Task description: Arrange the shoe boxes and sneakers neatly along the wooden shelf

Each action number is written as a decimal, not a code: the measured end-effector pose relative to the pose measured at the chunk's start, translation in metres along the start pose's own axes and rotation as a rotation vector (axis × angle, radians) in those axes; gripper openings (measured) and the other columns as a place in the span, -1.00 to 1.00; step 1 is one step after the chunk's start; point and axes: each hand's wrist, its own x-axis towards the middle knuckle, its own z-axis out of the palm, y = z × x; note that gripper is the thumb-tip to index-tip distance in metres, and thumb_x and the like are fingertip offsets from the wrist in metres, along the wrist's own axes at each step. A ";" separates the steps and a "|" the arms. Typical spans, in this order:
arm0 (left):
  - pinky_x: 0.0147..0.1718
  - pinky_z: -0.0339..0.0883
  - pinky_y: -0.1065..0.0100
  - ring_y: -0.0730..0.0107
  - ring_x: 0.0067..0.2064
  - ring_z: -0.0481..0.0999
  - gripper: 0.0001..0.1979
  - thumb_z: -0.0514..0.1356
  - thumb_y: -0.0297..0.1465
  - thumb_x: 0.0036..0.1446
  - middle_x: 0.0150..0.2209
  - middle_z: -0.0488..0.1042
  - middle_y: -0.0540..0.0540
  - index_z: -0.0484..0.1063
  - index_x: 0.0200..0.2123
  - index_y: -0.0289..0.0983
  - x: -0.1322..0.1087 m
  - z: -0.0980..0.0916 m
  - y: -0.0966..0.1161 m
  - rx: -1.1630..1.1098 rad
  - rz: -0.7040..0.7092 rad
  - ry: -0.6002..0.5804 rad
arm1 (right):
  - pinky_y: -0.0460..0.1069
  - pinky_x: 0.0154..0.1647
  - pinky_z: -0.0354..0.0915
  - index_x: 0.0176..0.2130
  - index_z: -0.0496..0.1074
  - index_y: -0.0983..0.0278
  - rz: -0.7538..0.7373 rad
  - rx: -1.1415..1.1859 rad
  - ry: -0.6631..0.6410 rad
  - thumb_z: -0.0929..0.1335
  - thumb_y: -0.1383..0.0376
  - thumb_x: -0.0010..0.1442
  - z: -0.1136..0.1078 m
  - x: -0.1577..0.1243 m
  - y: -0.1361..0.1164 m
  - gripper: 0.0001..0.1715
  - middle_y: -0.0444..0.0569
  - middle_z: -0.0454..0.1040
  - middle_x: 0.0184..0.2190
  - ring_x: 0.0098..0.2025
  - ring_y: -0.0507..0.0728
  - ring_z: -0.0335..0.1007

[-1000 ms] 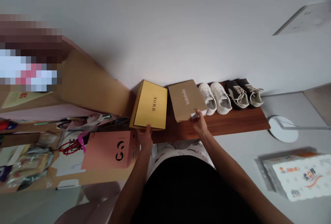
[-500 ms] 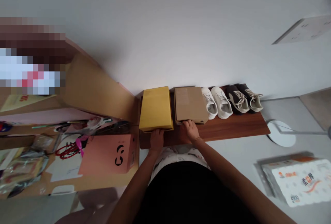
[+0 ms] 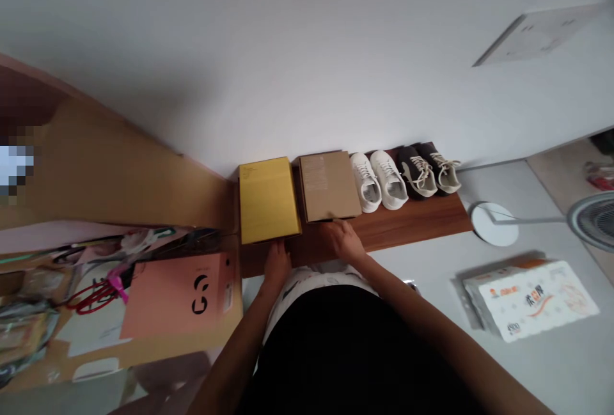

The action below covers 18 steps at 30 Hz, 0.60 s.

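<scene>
On a reddish-brown wooden board [image 3: 407, 226] against the wall, a yellow box [image 3: 268, 201] stands at the left with a brown cardboard box [image 3: 330, 186] beside it. My left hand [image 3: 277, 265] is at the front edge of the yellow box; its fingertips are dim and partly hidden. My right hand [image 3: 345, 240] touches or nearly touches the front edge of the brown box, fingers bent and somewhat apart. White sneakers [image 3: 389, 180] stand right of the brown box, then black sneakers [image 3: 422, 172] with pale laces.
A pink box [image 3: 177, 293], red cables [image 3: 91, 297] and plastic bags lie on the left desk. To the right are a round white base [image 3: 494, 223], a white tissue pack [image 3: 532, 300] and a fan [image 3: 595, 220]. A plate [image 3: 542, 32] is on the wall.
The view has shifted, bringing the fan into sight at the right. My right hand's fingers are spread a little more and sit slightly lower at the brown box's edge.
</scene>
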 end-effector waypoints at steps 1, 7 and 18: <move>0.40 0.00 -0.05 -0.15 0.36 0.24 -0.67 0.26 -0.48 0.02 0.21 0.42 -0.22 0.47 -0.09 -0.17 -0.004 0.001 0.001 -0.011 0.009 0.020 | 0.19 0.31 0.27 0.10 0.51 0.21 0.007 0.047 0.035 0.24 0.33 0.32 -0.011 -0.006 0.010 -0.57 0.14 0.42 0.17 0.20 0.28 0.35; 0.21 0.35 0.06 -0.10 0.20 0.46 -0.71 0.21 -0.34 0.20 0.10 0.52 -0.26 0.53 -0.02 -0.19 -0.025 0.090 0.085 -0.113 0.213 -0.245 | 0.20 0.27 0.31 0.22 0.37 0.29 0.322 0.009 0.277 0.25 0.26 0.36 -0.097 -0.009 0.087 -0.51 0.26 0.33 0.26 0.28 0.35 0.30; 0.11 0.32 0.21 0.14 0.08 0.51 -0.75 0.09 -0.54 0.27 0.02 0.54 -0.37 0.52 -0.06 -0.35 0.034 0.272 0.239 0.093 0.125 -0.118 | 0.08 0.02 0.37 0.00 0.50 0.30 0.487 -0.073 0.015 0.26 0.21 0.36 -0.158 0.075 0.160 -0.66 0.22 0.59 -0.10 -0.02 0.27 0.53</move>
